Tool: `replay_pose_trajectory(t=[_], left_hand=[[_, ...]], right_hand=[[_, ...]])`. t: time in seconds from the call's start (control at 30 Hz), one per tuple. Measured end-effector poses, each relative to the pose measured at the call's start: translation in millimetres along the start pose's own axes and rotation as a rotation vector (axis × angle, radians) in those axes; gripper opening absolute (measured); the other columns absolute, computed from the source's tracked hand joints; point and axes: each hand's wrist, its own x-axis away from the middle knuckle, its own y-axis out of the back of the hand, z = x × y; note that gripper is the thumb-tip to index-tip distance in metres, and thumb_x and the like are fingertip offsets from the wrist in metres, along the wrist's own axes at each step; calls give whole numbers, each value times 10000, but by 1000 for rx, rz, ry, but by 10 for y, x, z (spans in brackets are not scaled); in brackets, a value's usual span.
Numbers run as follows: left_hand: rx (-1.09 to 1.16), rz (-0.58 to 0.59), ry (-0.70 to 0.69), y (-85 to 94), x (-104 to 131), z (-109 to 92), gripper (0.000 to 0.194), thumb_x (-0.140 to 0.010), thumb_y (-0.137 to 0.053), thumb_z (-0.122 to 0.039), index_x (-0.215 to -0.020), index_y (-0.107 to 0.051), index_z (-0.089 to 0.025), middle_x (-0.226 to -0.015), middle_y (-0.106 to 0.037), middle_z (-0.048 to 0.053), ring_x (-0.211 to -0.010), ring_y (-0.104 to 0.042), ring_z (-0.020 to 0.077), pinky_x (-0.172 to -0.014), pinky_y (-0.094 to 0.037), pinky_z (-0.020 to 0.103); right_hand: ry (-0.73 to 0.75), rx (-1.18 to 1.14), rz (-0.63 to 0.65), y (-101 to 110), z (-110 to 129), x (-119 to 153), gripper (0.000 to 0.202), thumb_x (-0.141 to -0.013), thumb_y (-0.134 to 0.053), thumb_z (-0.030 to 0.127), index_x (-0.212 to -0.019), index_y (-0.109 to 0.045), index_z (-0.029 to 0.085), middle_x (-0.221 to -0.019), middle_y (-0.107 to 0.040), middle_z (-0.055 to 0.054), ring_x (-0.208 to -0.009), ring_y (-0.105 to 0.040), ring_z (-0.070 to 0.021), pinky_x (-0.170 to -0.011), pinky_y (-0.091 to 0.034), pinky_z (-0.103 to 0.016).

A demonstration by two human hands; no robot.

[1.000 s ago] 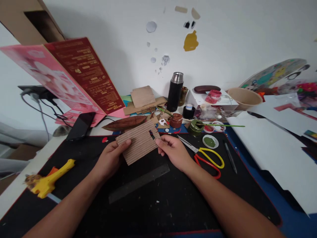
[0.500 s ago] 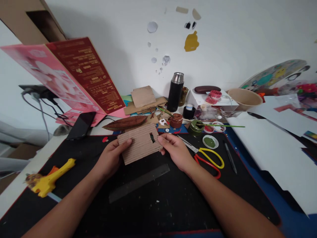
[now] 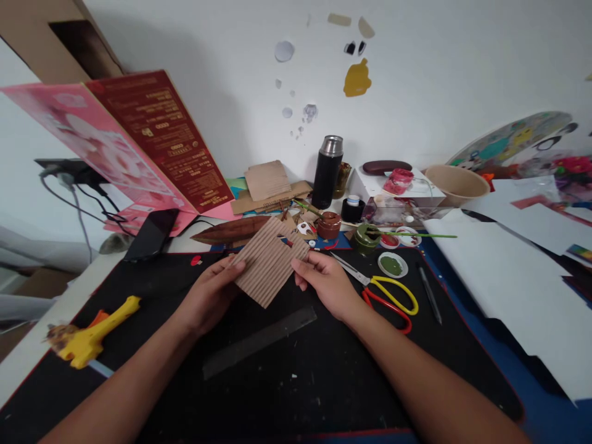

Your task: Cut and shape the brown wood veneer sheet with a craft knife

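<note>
Between my hands I hold up a square piece of corrugated cardboard [image 3: 266,265], tilted so that one corner points down at me. A small slot is cut through it near its upper right edge. My left hand [image 3: 210,293] pinches its left corner, thumb on the near face. At the right corner, my right hand [image 3: 326,283] grips it between thumb and fingers; some fingertips are hidden behind. Below the cardboard a clear ruler [image 3: 261,342] lies on the black mat [image 3: 333,382]. Scissors [image 3: 383,293] with one yellow and one red handle lie right of my right hand.
A yellow glue gun [image 3: 95,336] lies at left, near a dark phone [image 3: 152,234]. Behind the cardboard are a brown boat-shaped piece [image 3: 226,233], a black flask [image 3: 327,176], and open brown [image 3: 329,227] and green paint jars [image 3: 365,239]. A pen [image 3: 430,293] lies at right.
The cardboard has turned between my hands, from nearly level to standing on a corner, its slot now higher. Both hands stay in about the same place.
</note>
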Motion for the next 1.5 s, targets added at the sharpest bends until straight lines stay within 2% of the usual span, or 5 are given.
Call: replay_pose_trajectory(t=[0.37, 0.7, 0.97, 1.17, 1.5], left_hand=[[-368, 262, 67, 21, 20, -8, 380, -771, -876, -422, -1044, -766, -182, -934, -746, 63, -716, -637, 172, -517, -534, 235], [-307, 236, 30, -90, 64, 28, 400, -788, -857, -412, -1095, -721, -196, -1096, -755, 116, -837, -715, 238, -590, -624, 303], [-790, -245, -570, 10, 36, -47, 273, -877, -757, -420, -1006, -620, -221, -933, -665, 19, -811, -632, 173, -710, -522, 280], [-1146, -153, -838, -38, 97, -49, 104, -970, -647, -315, -1018, -679, -228, -965, -692, 40, -851, -645, 191, -756, -519, 305], [-1371, -165, -910, -3, 71, -16, 189, -993, -628, -364, -1040, -766, -245, -1021, -754, 82, -968, -690, 245, -856, -555, 358]], right_hand=[[-14, -37, -24, 1, 37, -2, 434, -856, -734, 639, -788, -634, 222, -685, -569, 31, -623, -509, -140, -623, -434, -307], [-70, -57, 86, -81, -30, 35, 465, -807, -774, 665, -897, -690, 216, -857, -683, -19, -825, -629, -205, -786, -518, -369], [-18, 180, 53, -52, -83, 44, 421, -888, -700, 628, -885, -703, 206, -838, -678, -27, -827, -619, -219, -709, -490, -326], [23, 386, 102, -90, -100, 91, 332, -967, -624, 509, -859, -680, 201, -756, -605, 2, -688, -508, -168, -628, -399, -288], [69, 481, 92, -120, -100, 103, 279, -975, -615, 476, -865, -678, 227, -732, -605, 0, -681, -509, -179, -626, -391, -290]])
